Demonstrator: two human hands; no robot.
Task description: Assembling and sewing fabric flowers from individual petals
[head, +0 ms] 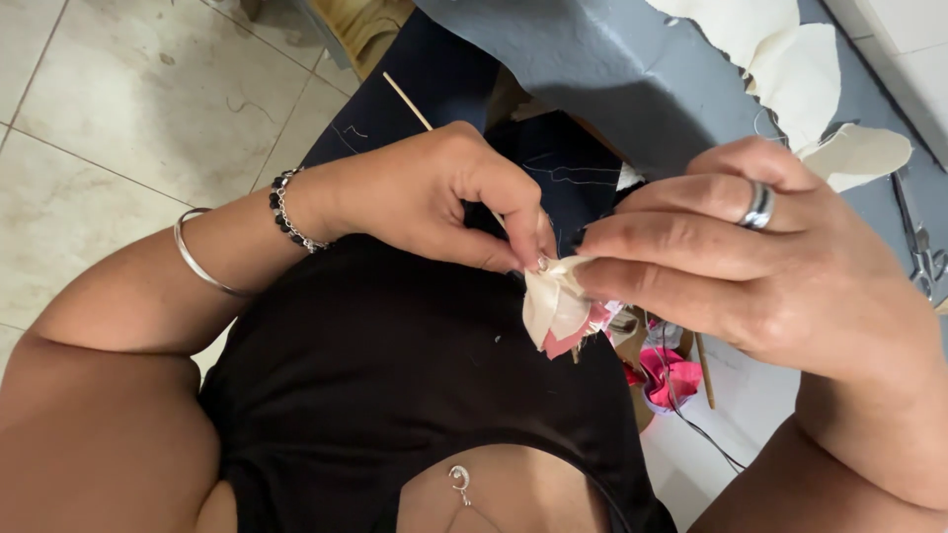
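Observation:
A small flower of folded cream and pink fabric petals (pixel 556 311) is held in front of my chest. My right hand (pixel 760 257), with a silver ring, pinches its top between fingers and thumb. My left hand (pixel 434 197), with a bead bracelet and a metal bangle at the wrist, pinches the same top edge from the left; a needle may be between its fingertips, too small to tell. A dark thread (pixel 691 419) trails down from the work.
Grey cloth (pixel 612 69) covers the surface ahead, with cream fabric cutouts (pixel 790 59) on it. Scissors (pixel 923 252) lie at the right edge. A thin wooden stick (pixel 407 101) lies at the left of the cloth. Pink fabric pieces (pixel 671 380) sit below. Tiled floor (pixel 128 99) on the left.

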